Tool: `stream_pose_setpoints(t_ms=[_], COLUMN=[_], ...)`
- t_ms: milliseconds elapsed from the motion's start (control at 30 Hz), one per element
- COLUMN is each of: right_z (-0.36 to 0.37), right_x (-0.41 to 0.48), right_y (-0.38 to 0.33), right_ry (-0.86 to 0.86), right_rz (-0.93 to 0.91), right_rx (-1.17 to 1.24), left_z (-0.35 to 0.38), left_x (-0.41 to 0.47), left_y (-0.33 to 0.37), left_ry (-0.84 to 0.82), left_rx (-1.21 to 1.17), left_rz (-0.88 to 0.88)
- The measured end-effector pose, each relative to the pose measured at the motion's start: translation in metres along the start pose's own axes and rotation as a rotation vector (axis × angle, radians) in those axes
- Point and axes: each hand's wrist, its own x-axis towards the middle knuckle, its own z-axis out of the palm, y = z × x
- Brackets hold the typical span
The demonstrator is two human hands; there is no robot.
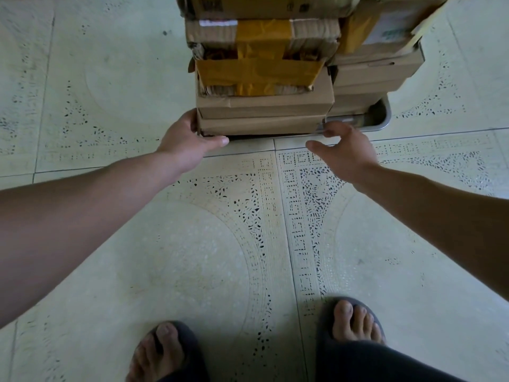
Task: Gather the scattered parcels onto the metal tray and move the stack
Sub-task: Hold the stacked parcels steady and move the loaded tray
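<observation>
Now | left grip clamped on stack's lower-left corner | right grip apart, fingertips at tray rim | stack hides rim leftward | tiled floor, sandalled feet near

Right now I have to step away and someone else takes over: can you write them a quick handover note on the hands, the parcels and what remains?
Left hand grips the near left corner of the silver metal tray; its fingers are hidden behind the corner.
Right hand is open, fingertips at the tray's front rim, not yet closed on it.
Brown cardboard parcels stand stacked in two columns on the tray, which sits on the pale tiled floor.
Done: gathering, as no loose parcels are in view.
Left: close the right hand, then lift and move the stack.
</observation>
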Motion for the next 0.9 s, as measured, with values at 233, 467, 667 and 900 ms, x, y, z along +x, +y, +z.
stream_pose_setpoints(t_ms=[233,467,667,900], right_z=[0.009,0.012,0.02,0.02], right_x=[0.013,0.022,0.027,0.033], right_y=[-0.005,-0.01,-0.005,0.001], right_ry=[-0.026,-0.068,-0.061,-0.007], right_rz=[-0.043,0.016,0.012,-0.04], right_rx=[0.043,0.116,0.134,0.05], left_z=[0.003,0.009,0.013,0.015], left_x=[0.003,0.006,0.009,0.01], left_y=[-0.004,-0.004,-0.005,-0.006], left_ry=[0.038,0.058,0.077,0.134], left_rx=[0.08,0.01,-0.03,0.005], left_rz=[0.017,-0.006,-0.038,-0.006])
